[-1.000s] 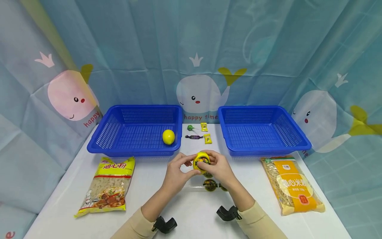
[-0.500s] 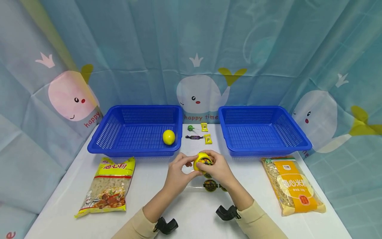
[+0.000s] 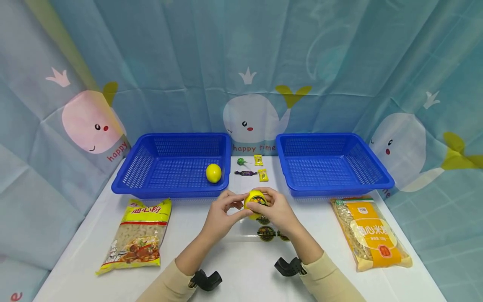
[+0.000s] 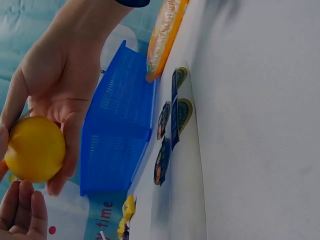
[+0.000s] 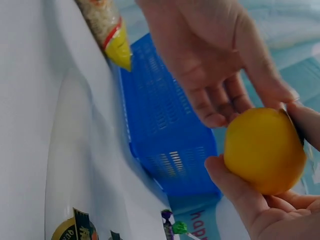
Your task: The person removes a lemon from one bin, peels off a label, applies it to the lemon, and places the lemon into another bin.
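Note:
Both hands hold one yellow lemon (image 3: 252, 199) above the white table, just in front of the gap between two blue baskets. A dark round label shows on its front. My left hand (image 3: 231, 202) curls round its left side with the thumb on it. My right hand (image 3: 268, 201) cups its right side and underside. The right wrist view shows the lemon (image 5: 264, 150) resting in the right hand's (image 5: 245, 195) fingers, with the left hand (image 5: 215, 70) above. In the left wrist view the lemon (image 4: 35, 148) lies against the right palm. A clear strip of round labels (image 3: 266, 233) lies under the hands.
The left basket (image 3: 151, 186) holds a second lemon (image 3: 213, 173); the right basket (image 3: 339, 191) holds nothing I can see. A few wrapped sweets (image 3: 250, 167) lie between them. Pasta bags lie at front left (image 3: 137, 235) and front right (image 3: 370, 233).
Both hands have carried the lemon slightly farther from me, toward the baskets, and turned it a little. Nothing else has moved.

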A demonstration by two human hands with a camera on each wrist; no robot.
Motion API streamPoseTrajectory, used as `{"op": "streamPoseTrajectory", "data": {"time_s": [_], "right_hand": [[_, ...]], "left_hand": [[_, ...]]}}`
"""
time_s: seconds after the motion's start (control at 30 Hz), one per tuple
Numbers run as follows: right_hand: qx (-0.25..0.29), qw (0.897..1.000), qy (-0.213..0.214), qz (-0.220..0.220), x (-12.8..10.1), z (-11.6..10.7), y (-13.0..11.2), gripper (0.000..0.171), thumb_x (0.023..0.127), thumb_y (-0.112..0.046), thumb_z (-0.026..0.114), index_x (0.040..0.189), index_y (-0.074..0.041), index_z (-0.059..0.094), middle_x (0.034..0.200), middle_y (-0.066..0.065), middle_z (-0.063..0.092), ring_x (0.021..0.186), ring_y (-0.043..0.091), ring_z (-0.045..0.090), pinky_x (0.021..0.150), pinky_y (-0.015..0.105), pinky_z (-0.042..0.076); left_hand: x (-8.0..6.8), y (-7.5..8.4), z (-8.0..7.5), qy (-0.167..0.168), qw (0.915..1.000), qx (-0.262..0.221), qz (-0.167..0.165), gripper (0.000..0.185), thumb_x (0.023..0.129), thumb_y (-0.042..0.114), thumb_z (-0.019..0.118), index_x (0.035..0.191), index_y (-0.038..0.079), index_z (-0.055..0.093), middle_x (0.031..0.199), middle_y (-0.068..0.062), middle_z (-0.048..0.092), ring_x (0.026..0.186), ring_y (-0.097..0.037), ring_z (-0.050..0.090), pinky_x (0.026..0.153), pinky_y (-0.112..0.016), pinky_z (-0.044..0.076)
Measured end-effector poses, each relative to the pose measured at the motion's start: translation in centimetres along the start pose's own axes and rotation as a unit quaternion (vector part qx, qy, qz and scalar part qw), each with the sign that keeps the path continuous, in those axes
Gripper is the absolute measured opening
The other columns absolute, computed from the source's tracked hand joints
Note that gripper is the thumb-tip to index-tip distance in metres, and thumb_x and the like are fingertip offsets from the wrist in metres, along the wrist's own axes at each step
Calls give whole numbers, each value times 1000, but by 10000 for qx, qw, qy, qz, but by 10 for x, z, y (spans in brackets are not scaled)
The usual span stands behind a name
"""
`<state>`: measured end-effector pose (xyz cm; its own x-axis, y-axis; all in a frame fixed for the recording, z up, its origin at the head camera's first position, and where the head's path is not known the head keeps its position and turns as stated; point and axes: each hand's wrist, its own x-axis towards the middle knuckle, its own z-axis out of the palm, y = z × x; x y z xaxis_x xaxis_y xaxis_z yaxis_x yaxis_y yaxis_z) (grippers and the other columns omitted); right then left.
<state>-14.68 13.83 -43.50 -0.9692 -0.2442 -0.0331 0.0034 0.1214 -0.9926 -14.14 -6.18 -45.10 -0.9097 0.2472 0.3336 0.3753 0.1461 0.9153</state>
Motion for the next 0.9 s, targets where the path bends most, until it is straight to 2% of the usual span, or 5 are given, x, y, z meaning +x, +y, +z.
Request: {"op": "streamPoseTrajectory", "data": {"time_s": [0.17, 0.4, 0.57, 0.77, 0.9], "right_hand": [[115, 9999, -118, 1, -1, -1, -2, 57, 90, -31, 78, 136, -7, 55, 118, 13, 72, 95, 22, 70, 82, 32, 60], [217, 9997, -84, 82, -2, 1, -3, 59, 89, -35, 78, 136, -8, 55, 123, 13, 71, 101, 23, 72, 86, 32, 60], [373, 9992, -120, 118, -3, 0, -2, 61, 89, -33, 78, 138, -7, 55, 126, 14, 70, 103, 23, 72, 83, 30, 61], [583, 9981, -192, -37, -4, -2, 0, 58, 92, -25, 75, 141, 0, 55, 128, 19, 68, 101, 19, 73, 75, 26, 60], [537, 9985, 33, -18, -3, -2, 1, 53, 92, -25, 75, 139, -4, 60, 130, 17, 68, 100, 18, 73, 75, 27, 61]], "left_hand": [[3, -8, -4, -127, 9964, -750, -376, 36, 86, 16, 80, 121, 12, 74, 107, -19, 61, 103, -31, 62, 92, -30, 58], [4, -6, -5, -35, 9900, -1042, -949, 30, 89, 21, 78, 119, 16, 76, 106, -9, 67, 105, -20, 62, 92, -27, 56], [5, -8, -5, -86, 9835, -1260, -1296, 32, 89, 18, 78, 120, 11, 75, 102, -7, 67, 100, -17, 64, 89, -27, 58], [6, -16, -6, -236, 9717, -1783, -1530, 34, 92, 11, 73, 125, 1, 69, 100, -3, 67, 95, -16, 66, 87, -28, 59], [6, -17, -5, -209, 9648, -2045, -1638, 35, 93, 10, 72, 126, -1, 67, 100, -3, 68, 95, -16, 67, 88, -28, 59]]}}
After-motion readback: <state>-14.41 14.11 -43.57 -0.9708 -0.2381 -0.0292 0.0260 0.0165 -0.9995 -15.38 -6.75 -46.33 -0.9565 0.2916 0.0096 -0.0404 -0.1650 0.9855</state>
